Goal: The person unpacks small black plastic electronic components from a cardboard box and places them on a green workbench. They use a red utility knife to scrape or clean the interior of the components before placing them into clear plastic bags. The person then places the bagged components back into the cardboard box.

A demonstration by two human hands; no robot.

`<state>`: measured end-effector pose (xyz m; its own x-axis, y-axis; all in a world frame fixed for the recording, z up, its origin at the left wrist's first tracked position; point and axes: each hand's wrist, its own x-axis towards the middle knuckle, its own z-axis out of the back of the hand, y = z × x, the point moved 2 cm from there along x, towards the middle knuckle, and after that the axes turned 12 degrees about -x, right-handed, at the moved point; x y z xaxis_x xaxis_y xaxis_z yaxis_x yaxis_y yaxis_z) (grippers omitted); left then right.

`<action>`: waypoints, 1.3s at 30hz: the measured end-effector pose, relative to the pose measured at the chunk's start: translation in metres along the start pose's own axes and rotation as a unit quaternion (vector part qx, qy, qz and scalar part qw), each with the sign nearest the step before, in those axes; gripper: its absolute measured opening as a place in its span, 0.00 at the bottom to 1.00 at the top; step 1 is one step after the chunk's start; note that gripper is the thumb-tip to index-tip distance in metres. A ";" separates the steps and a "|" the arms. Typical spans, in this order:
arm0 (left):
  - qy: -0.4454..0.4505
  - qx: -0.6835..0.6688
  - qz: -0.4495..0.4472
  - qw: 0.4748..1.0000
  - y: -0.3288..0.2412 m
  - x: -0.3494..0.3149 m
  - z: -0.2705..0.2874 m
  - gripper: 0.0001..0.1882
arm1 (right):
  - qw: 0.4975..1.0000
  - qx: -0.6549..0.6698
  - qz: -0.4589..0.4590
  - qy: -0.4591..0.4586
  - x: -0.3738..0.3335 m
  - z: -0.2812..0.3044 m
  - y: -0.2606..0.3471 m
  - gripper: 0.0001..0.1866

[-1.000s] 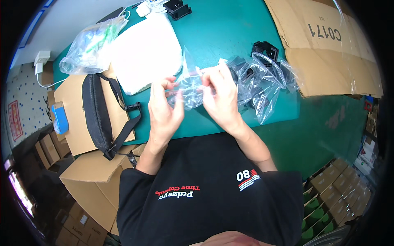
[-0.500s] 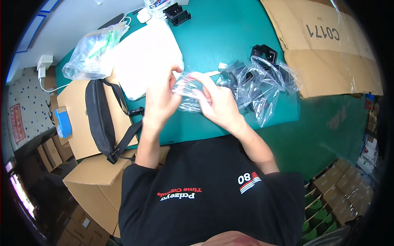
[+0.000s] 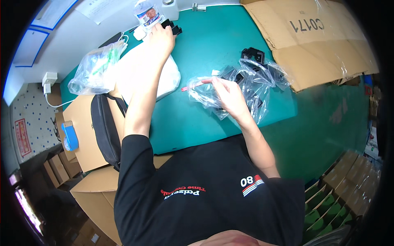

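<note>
My left hand (image 3: 161, 39) reaches to the far side of the table, its fingers closed on a black plastic part (image 3: 176, 30) beside a clear bottle. Nearer the middle, my right hand (image 3: 232, 96) pinches a clear plastic bag (image 3: 202, 97), which spreads out to its left. Beyond and to the right of that hand lie more crumpled clear bags (image 3: 262, 88) with dark parts showing inside. Another black plastic part (image 3: 253, 55) sits at the far edge of this pile. The fingertips of my right hand partly blend into the clear film.
A white bag (image 3: 135, 67) and a clear bag with green contents (image 3: 98, 67) lie on the left. A black waist bag (image 3: 104, 129) rests on cardboard. The bottle (image 3: 147, 14) stands at the back; a large carton (image 3: 312, 41) is at far right.
My left hand has let go of the clear bag and moved far left to the black plastic part. My right hand keeps the bag and has shifted slightly right.
</note>
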<state>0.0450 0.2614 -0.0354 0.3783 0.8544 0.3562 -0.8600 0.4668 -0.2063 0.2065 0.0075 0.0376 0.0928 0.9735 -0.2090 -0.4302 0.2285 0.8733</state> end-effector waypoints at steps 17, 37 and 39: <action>-0.027 -0.500 -0.161 0.851 -0.065 -0.168 0.141 0.28 | 0.971 0.200 -0.029 0.126 0.012 -0.021 -0.010 0.27; -0.076 -0.275 -0.013 0.958 -0.087 -0.204 0.133 0.31 | 0.936 -0.246 0.188 -0.166 -0.014 -0.037 0.004 0.15; -0.084 -0.210 -0.002 0.974 -0.092 -0.205 0.131 0.32 | 0.937 -0.229 0.228 -0.128 -0.026 -0.049 0.005 0.12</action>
<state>0.0012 0.0135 0.0301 0.2896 0.8197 0.4943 -0.6296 0.5521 -0.5467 0.1584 -0.0170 0.0260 -0.0076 0.9524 0.3049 -0.8127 -0.1835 0.5530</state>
